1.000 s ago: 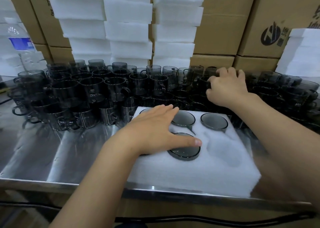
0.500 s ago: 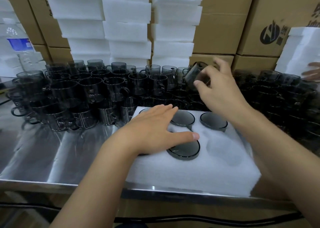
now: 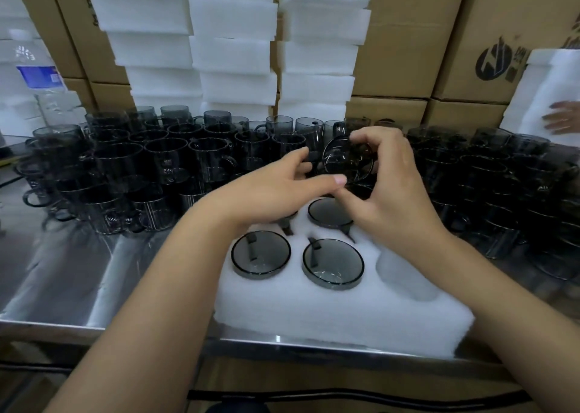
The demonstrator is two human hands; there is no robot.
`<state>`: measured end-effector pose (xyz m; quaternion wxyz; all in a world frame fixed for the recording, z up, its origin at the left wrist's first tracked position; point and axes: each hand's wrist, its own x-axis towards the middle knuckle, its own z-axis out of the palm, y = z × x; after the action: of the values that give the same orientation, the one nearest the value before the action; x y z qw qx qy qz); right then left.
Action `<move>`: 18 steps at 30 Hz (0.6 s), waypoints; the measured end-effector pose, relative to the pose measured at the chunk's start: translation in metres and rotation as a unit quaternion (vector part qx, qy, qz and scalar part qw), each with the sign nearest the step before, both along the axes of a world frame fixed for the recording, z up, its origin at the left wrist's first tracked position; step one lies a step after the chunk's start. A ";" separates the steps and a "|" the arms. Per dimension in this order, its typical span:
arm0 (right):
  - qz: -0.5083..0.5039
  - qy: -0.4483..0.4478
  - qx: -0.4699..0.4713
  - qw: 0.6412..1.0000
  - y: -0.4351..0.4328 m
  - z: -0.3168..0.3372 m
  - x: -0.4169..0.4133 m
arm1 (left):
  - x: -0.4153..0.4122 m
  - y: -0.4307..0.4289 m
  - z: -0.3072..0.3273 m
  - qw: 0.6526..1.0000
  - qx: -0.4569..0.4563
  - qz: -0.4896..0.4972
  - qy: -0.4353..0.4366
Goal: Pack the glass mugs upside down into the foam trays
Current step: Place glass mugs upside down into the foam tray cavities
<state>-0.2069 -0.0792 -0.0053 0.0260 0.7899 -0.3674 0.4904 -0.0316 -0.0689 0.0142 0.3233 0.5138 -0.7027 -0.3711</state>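
Note:
A white foam tray [image 3: 329,315] lies at the table's front edge with several smoky glass mugs seated upside down in its pockets, among them one at front left [image 3: 261,257], one at front middle [image 3: 333,265] and one behind [image 3: 329,213]. A pocket at the tray's right [image 3: 405,274] holds nothing. Above the tray's far side, both hands hold one smoky glass mug [image 3: 347,161] tipped on its side. My right hand [image 3: 389,186] grips it from the right. My left hand [image 3: 282,186] pinches its left rim with thumb and fingers.
Many upright smoky mugs [image 3: 163,168] crowd the steel table [image 3: 62,268] behind and beside the tray. Stacks of white foam trays [image 3: 232,52] and cardboard boxes [image 3: 408,42] stand behind. Another person's hand [image 3: 561,119] touches foam at far right.
My right hand lifted a mug from the crowd and brought it down over the tray. My left hand left the tray's mugs and rose to take hold of that mug.

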 end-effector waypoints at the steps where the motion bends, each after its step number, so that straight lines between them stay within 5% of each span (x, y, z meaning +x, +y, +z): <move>1: -0.003 -0.010 0.007 1.000 0.000 0.000 0.000 | -0.003 -0.002 0.000 1.000 0.000 -0.004 0.022; 6: 0.016 -0.014 -0.004 1.000 0.001 0.000 -0.001 | -0.004 -0.005 -0.011 0.988 -0.026 0.013 0.150; 18: 0.041 0.007 -0.037 0.998 0.002 -0.001 -0.003 | 0.002 -0.003 -0.018 0.978 -0.032 -0.019 0.208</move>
<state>-0.2095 -0.0770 -0.0058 0.0372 0.8061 -0.3162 0.4989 -0.0297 -0.0716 -0.0035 0.4711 0.4016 -0.6413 -0.4534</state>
